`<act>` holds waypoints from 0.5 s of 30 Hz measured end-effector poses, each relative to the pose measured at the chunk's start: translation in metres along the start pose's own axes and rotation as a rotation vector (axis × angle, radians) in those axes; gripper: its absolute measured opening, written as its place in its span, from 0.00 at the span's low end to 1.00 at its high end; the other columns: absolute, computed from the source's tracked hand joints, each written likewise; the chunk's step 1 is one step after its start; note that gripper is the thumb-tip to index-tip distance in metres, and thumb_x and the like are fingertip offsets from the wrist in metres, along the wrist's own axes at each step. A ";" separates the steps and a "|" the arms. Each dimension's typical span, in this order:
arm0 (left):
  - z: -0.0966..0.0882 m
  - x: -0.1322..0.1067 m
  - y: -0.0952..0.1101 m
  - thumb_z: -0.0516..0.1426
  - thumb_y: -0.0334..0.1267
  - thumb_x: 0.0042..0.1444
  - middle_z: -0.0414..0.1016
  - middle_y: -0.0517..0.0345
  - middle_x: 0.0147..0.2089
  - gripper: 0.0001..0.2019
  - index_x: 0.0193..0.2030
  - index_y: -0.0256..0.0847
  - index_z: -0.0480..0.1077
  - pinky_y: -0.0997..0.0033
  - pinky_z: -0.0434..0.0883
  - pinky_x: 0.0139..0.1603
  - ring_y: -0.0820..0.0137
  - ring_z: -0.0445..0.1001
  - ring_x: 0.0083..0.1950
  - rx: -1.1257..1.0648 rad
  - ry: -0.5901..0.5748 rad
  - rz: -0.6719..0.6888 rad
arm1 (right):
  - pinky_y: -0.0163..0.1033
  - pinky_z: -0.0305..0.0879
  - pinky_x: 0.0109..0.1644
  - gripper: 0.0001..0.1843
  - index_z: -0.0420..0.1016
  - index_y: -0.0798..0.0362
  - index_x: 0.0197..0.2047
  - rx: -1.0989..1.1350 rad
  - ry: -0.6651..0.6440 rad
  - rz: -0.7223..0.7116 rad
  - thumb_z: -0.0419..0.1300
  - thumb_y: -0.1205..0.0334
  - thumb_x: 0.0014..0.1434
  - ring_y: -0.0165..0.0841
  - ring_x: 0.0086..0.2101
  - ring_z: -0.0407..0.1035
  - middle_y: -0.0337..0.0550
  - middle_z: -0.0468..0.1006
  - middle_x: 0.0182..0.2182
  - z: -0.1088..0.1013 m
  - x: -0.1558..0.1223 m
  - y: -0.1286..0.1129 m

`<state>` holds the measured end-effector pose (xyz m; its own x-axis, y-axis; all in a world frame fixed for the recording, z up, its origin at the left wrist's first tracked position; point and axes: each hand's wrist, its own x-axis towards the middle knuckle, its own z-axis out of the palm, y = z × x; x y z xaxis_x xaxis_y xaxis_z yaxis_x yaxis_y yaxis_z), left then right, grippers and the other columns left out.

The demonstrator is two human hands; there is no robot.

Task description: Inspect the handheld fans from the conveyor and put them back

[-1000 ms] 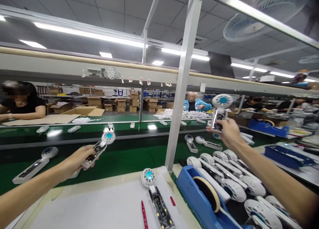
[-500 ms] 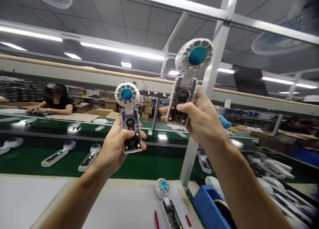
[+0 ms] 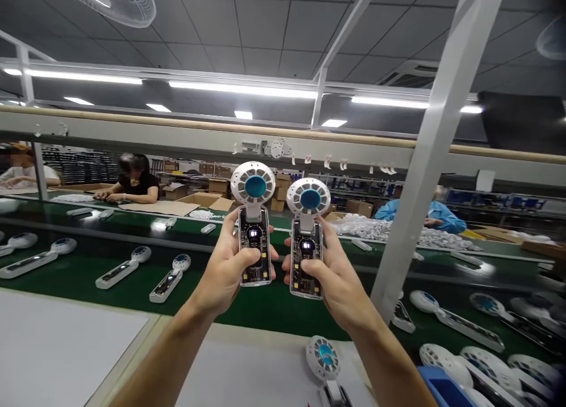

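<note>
Upright in my left hand (image 3: 225, 265) is a handheld fan (image 3: 254, 186) with a round white head, a teal centre and a clear-cased black circuit board. My left thumb presses on the front of its handle. My right hand (image 3: 338, 274) grips a second handheld fan (image 3: 308, 197) of the same kind, its thumb also on the handle front. Small lit digits show on both boards. The two fans stand side by side, slightly apart, and fingers wrap behind each handle. Below them, a third handheld fan (image 3: 322, 358) lies on the white worktop (image 3: 247, 371), cut off at the frame's lower edge.
A green conveyor belt (image 3: 283, 312) crosses ahead, with several fans lying along it. A metal post (image 3: 435, 141) rises right of my right hand. At lower right are a blue bin (image 3: 446, 386) and several more fans. Co-workers sit beyond the belt.
My right hand has lowered its fan and brought it beside the left one. My left hand's fan sits further right in view. The display digits differ, and the view has shifted.
</note>
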<state>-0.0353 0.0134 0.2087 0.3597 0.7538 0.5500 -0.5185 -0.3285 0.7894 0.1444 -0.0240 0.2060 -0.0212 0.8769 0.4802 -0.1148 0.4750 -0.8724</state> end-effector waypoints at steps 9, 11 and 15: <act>0.006 0.004 -0.019 0.60 0.31 0.53 0.77 0.56 0.41 0.29 0.60 0.44 0.54 0.64 0.76 0.34 0.66 0.79 0.31 -0.102 -0.019 -0.121 | 0.43 0.78 0.38 0.46 0.45 0.38 0.73 0.091 -0.021 0.059 0.62 0.66 0.57 0.38 0.39 0.76 0.41 0.77 0.46 -0.017 0.003 0.004; 0.007 0.006 -0.022 0.60 0.28 0.50 0.77 0.56 0.41 0.31 0.60 0.44 0.54 0.65 0.77 0.34 0.67 0.78 0.31 -0.105 -0.024 -0.131 | 0.43 0.78 0.39 0.49 0.44 0.38 0.74 0.082 -0.054 0.062 0.62 0.68 0.55 0.38 0.38 0.77 0.41 0.78 0.45 -0.020 0.005 0.005; 0.012 0.007 -0.028 0.60 0.26 0.45 0.76 0.56 0.44 0.37 0.62 0.46 0.52 0.65 0.77 0.33 0.68 0.78 0.30 -0.106 0.016 -0.129 | 0.43 0.78 0.38 0.50 0.44 0.39 0.74 0.063 -0.061 0.032 0.62 0.70 0.53 0.36 0.35 0.78 0.43 0.78 0.51 -0.022 0.008 0.007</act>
<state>-0.0093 0.0212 0.1936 0.4166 0.7951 0.4408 -0.5484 -0.1670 0.8194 0.1657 -0.0116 0.2016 -0.0857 0.8847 0.4583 -0.1754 0.4394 -0.8810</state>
